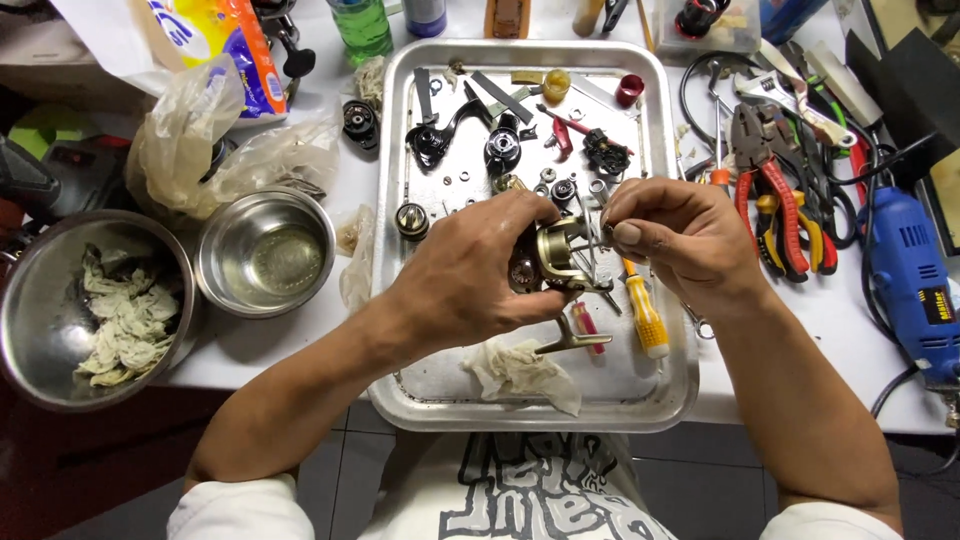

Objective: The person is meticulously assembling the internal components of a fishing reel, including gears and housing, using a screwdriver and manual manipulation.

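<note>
Two steel bowls sit at the left of the white table (820,330): the big bowl (30,340) holds crumpled rags, the smaller bowl (265,255) a little clear liquid. Beside them, one metal tray (680,390) carries the work. Judging by how it lies, the fishing reel is well stripped down and not yet put back together: at least a dozen loose parts are scattered over the tray's far half, among them one black crank handle (440,135), one dark spool (502,148), one small red cap (629,90) and several tiny washers (too small to count surely). One stained rag (525,372) lies at the near edge.

Above the tray's middle, the left hand (470,275) is wrapped firmly around the gold reel body (562,258), holding it up off the tray. The right hand (680,235) pinches something small at the reel's top between thumb and fingers; what it holds I cannot tell. One yellow-handled screwdriver (648,318) lies just under it. Farther right lie two pliers (775,200), one adjustable wrench (785,100) and one blue power tool (915,285).
</note>
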